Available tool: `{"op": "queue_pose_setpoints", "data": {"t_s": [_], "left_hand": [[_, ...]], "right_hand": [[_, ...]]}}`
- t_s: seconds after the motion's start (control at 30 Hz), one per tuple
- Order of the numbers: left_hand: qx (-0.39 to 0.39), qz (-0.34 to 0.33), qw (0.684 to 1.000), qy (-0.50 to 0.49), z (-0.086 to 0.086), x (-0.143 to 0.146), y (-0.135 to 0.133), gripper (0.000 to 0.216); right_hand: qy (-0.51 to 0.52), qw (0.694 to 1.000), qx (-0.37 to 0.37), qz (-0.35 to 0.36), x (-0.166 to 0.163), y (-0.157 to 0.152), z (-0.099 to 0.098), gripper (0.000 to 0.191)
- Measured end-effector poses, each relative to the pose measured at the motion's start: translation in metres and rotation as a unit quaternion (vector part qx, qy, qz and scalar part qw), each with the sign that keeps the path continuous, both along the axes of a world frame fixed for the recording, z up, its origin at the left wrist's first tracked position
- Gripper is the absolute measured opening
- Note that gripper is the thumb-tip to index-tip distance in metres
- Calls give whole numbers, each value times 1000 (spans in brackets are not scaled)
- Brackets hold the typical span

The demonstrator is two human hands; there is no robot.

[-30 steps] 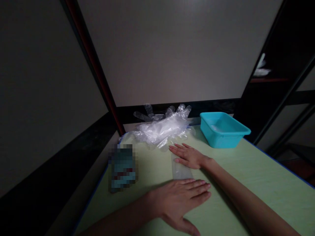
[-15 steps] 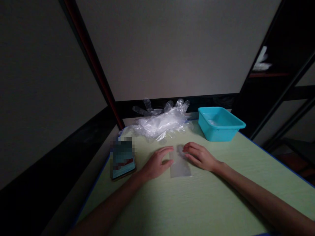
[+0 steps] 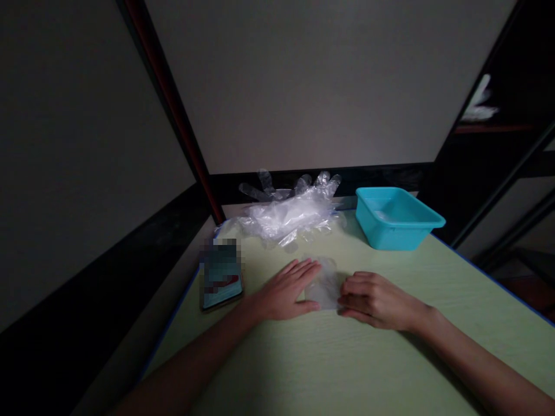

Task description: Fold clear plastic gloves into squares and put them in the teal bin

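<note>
A thin translucent plastic glove [image 3: 326, 286], lying flat in a roughly rectangular shape, is on the table between my hands. Its finger outlines are faint. My left hand [image 3: 288, 292] rests over its left edge with fingers stretched out and thumb apart. At the lower right corner, my right hand [image 3: 373, 300] has its fingers curled together and pinches the glove's edge; the fingertips are partly hidden. Behind my hands lies a heap of clear plastic gloves [image 3: 290, 216], some fingers sticking up against the wall.
A turquoise plastic basin [image 3: 394, 234] stands at the back right of the pale green table [image 3: 303, 364]. On the left lies a phone [image 3: 221, 277] with its screen lit and partly blurred out. A wall panel [image 3: 321, 86] rises directly behind the table.
My right hand has moved down and right from the glove's upper part to its lower right corner and closed. My left hand has flattened onto the glove's left side. The view has shifted slightly.
</note>
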State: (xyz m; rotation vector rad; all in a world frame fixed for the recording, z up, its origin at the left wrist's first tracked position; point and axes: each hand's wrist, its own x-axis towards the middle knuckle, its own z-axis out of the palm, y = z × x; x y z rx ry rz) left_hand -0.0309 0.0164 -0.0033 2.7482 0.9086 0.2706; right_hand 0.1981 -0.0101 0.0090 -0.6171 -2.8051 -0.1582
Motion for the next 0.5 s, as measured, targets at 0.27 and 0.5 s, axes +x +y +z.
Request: {"op": "queue_pose_setpoints", "data": {"t_s": [0.27, 0.5], "left_hand": [[-5, 5, 1000, 6, 0, 1, -1, 73], [12, -11, 999, -31, -1, 0, -1, 70]], "right_hand": [[-48, 995, 88, 0, -5, -5, -2, 25], [-59, 995, 79, 5, -8, -7, -4, 25]]}}
